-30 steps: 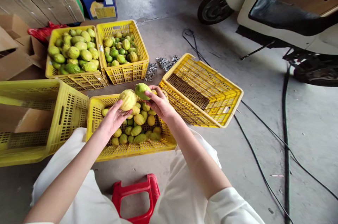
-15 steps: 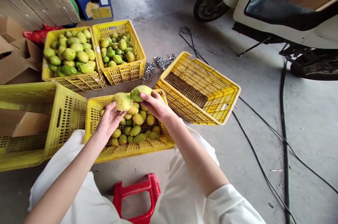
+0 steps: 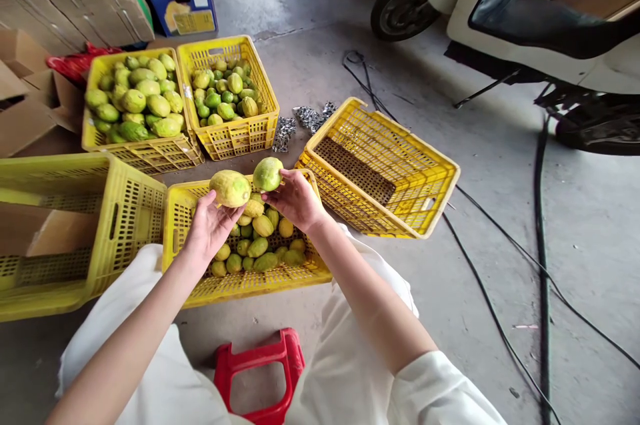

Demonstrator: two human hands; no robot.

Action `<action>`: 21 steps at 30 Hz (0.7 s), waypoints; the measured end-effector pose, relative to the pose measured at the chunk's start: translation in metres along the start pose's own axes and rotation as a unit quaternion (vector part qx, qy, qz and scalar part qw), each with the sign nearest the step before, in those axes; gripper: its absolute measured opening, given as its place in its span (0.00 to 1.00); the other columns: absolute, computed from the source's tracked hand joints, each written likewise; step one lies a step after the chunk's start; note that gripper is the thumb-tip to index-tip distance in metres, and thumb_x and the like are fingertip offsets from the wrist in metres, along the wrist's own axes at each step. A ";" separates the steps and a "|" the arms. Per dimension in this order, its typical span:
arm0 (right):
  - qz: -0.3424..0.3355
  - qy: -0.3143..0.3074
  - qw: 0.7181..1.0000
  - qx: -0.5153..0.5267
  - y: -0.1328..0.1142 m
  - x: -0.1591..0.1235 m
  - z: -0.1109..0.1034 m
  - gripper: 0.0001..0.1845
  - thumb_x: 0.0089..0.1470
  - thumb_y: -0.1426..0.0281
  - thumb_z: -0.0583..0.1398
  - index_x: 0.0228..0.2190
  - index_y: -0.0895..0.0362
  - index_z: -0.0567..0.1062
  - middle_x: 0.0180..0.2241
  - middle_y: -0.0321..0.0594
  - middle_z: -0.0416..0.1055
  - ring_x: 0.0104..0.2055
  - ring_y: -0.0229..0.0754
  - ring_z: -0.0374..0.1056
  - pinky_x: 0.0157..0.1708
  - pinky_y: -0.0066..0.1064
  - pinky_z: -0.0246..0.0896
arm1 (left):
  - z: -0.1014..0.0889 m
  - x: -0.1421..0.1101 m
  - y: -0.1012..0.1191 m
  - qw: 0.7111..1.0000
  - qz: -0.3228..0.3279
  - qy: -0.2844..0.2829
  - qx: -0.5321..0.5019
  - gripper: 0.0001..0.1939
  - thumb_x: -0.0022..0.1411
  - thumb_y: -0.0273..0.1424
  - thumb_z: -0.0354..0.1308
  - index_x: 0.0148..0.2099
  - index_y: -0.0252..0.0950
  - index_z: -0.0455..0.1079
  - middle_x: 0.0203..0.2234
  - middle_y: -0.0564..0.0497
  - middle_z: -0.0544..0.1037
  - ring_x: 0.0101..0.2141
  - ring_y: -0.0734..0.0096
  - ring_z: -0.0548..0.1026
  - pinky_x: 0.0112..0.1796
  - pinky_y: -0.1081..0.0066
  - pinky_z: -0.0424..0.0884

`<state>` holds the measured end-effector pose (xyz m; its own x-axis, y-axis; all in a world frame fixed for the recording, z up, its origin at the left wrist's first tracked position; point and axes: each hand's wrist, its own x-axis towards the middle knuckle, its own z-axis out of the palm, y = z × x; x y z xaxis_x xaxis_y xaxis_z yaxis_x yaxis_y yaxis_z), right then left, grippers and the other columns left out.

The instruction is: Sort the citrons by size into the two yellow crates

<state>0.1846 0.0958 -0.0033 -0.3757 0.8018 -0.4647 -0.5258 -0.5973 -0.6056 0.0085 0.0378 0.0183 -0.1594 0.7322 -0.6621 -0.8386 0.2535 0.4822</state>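
The right hand (image 3: 296,202) grips a green fruit (image 3: 268,174) at one o'clock, now end-on, baring another side. The left hand's (image 3: 211,226) fingers clamp a yellow fruit (image 3: 230,189).

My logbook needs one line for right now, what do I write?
left hand: holding yellowish fruit | right hand: holding greener fruit | below hands: yellow crate with more fruit inside | nearby: red stool

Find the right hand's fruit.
Head view, slightly left of centre: the greener fruit overlaps the far rim of the nearest fruit crate, right of the yellower fruit in the left hand.
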 end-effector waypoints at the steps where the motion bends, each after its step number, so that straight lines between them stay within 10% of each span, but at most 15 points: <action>1: 0.001 0.004 1.000 0.015 -0.001 0.001 -0.001 0.18 0.49 0.57 0.71 0.37 0.51 0.74 0.31 0.34 0.76 0.33 0.41 0.73 0.39 0.33 0.76 | 0.000 0.000 0.001 1.000 -0.001 0.002 -0.001 0.10 0.72 0.28 0.57 0.53 0.35 0.74 0.41 0.44 0.86 0.40 0.65 0.86 0.45 0.68 0.85; 21: -0.083 -0.012 0.996 0.023 -0.002 0.003 -0.007 0.22 0.46 0.63 0.73 0.41 0.48 0.72 0.39 0.31 0.78 0.40 0.40 0.74 0.36 0.29 0.69 | -0.006 0.006 0.009 1.000 0.013 -0.017 0.013 0.17 0.64 0.38 0.68 0.52 0.39 0.74 0.41 0.46 0.82 0.38 0.64 0.81 0.39 0.68 0.84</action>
<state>0.1896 0.0989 -0.0082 -0.2982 0.8898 -0.3454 -0.6168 -0.4558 -0.6417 -0.0026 0.0407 0.0154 -0.1620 0.7597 -0.6298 -0.8202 0.2512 0.5140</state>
